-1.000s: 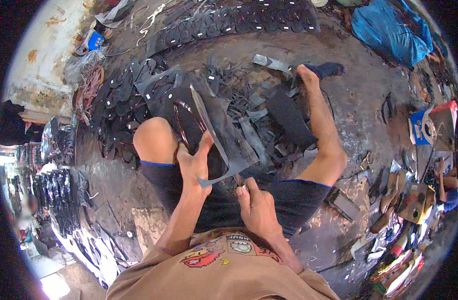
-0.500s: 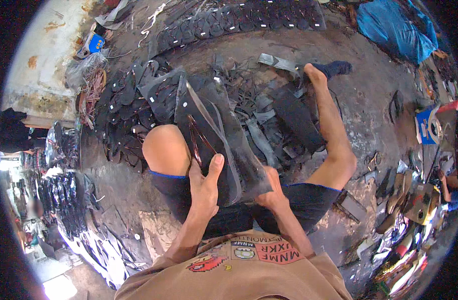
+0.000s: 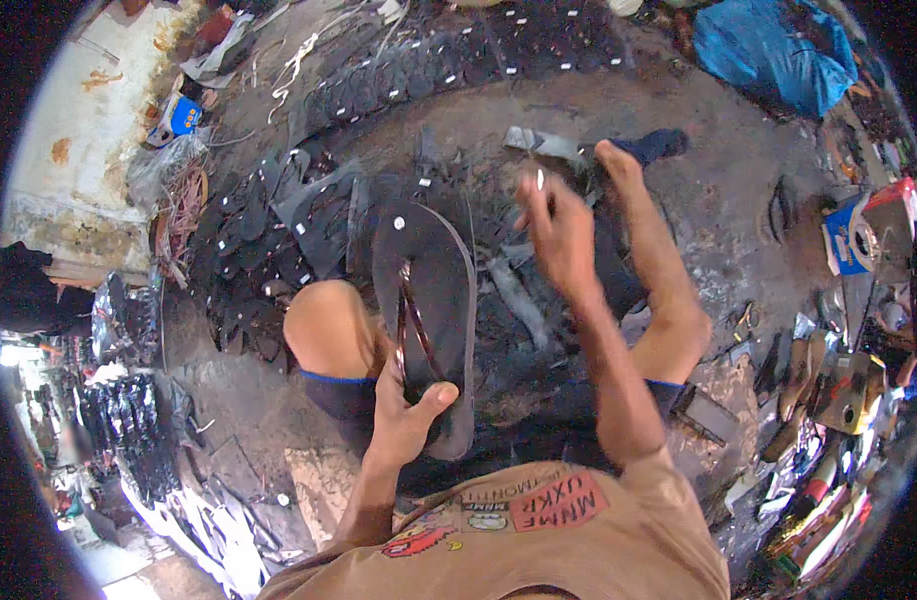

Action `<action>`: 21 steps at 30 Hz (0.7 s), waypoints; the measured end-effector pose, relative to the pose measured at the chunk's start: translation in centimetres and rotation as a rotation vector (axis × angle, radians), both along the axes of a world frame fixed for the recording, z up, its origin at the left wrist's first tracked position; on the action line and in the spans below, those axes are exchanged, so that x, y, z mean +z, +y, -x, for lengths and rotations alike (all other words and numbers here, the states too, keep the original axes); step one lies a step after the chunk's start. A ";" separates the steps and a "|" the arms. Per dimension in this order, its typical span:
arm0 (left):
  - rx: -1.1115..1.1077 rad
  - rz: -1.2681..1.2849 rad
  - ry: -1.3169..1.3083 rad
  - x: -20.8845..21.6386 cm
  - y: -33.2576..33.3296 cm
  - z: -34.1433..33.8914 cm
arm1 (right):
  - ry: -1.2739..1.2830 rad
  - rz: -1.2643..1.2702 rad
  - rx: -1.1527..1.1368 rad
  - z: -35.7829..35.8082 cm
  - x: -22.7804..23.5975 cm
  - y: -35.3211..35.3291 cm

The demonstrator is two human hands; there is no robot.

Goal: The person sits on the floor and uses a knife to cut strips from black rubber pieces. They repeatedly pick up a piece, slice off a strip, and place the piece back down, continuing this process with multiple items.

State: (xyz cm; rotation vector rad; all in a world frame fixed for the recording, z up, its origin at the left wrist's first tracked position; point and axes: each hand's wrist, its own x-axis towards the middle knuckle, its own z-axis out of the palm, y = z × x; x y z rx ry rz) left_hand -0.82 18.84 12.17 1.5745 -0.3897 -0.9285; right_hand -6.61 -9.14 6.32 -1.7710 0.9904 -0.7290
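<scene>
One black flip-flop (image 3: 446,290) with a shiny brown strap (image 3: 419,335) lies between a seated person's left knee (image 3: 328,320) and dark scraps (image 3: 518,300) on the floor, its near end grasped by the left hand's (image 3: 403,415) fingers, thumb on top. The right hand (image 3: 563,235) extends above the scraps, fingers bent; blur hides whether they grip anything. Black footwear (image 3: 478,55) lines the floor beyond.
</scene>
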 end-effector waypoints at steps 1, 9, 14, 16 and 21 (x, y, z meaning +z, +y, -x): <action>-0.040 -0.025 0.023 0.3 -0.4 0.0 | -0.200 -0.288 0.037 0.7 1.1 2.8; -0.049 0.115 -0.089 5.6 -4.6 -2.0 | -0.254 -0.298 0.110 7.3 6.7 12.8; 0.051 0.114 0.421 6.3 -0.9 -5.3 | -0.092 -0.353 0.246 14.4 7.6 17.2; 0.067 0.090 0.464 6.4 0.0 -4.8 | 0.094 -0.273 0.344 19.2 5.3 20.6; 0.003 0.042 0.509 5.2 1.1 -4.4 | 0.333 -0.382 0.479 25.7 4.0 25.5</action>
